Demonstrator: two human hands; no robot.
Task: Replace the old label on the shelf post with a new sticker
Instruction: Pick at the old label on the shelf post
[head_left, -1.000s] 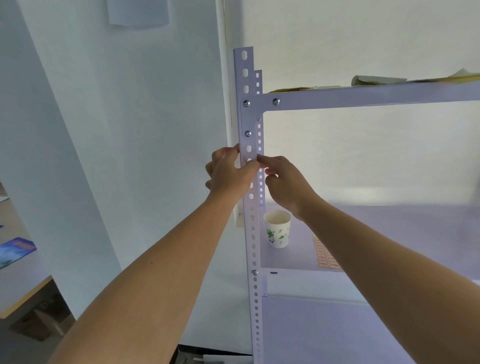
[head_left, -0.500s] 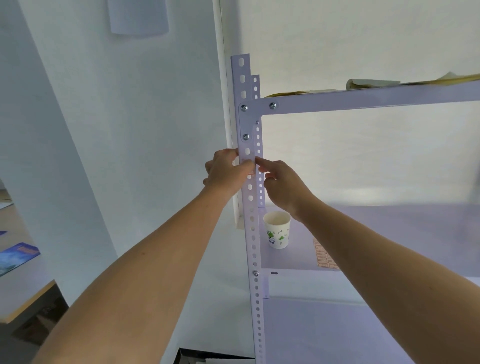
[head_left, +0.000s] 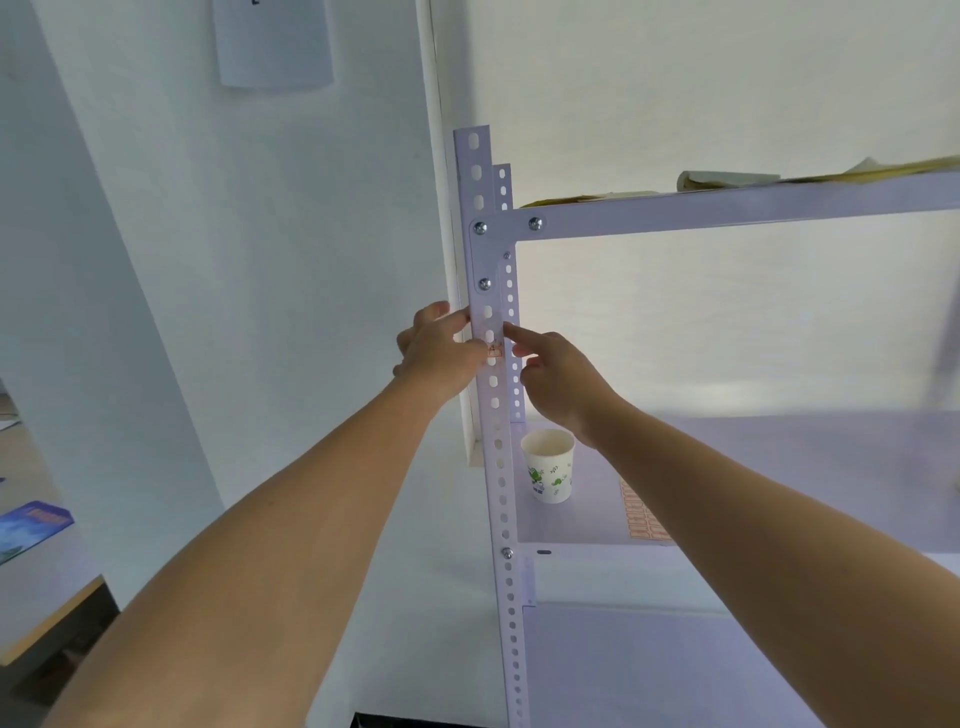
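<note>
Centre frame: the shelf post (head_left: 497, 467) stands upright, long axis vertical, with a small red-printed label (head_left: 494, 352) on its front face. The left hand (head_left: 441, 351) grasps the post, thumb by the label. The right hand (head_left: 563, 376) touches a forefinger just above; its grip I cannot tell. On the shelf (head_left: 779, 467) sit a paper cup (head_left: 548, 470) and a sticker sheet (head_left: 641, 519), with a white wall (head_left: 260, 260) behind.

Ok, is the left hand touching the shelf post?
Touching. The head view shows the left hand gripping the shelf post from its left edge, thumb on the front face beside the sticker.
</note>
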